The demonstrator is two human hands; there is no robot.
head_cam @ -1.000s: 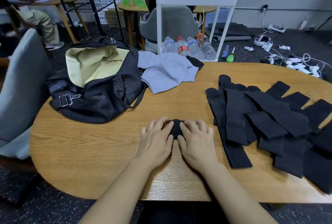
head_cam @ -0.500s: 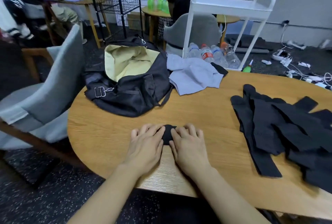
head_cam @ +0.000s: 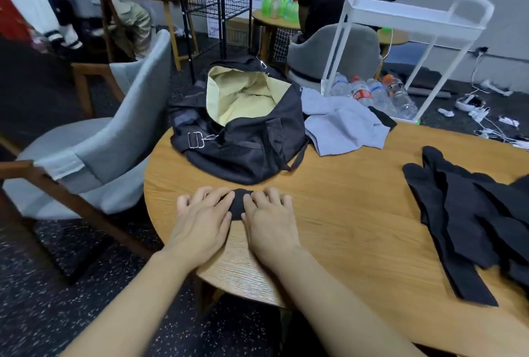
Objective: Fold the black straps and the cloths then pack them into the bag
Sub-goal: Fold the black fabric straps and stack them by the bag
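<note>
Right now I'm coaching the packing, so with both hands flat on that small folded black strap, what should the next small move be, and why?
Probably grip the folded black strap and lift it into the bag. The left hand and right hand press it flat on the table, so the fold looks done, and the bag's open mouth lies just beyond.

black bag (head_cam: pixel 243 153) with pale-yellow lining; black straps (head_cam: pixel 469 213), grey cloth (head_cam: pixel 343 127)

The wooden table (head_cam: pixel 357 227) bears a bag (head_cam: pixel 243 139), grey cloth (head_cam: pixel 340 124) and black straps (head_cam: pixel 469 213).
</note>
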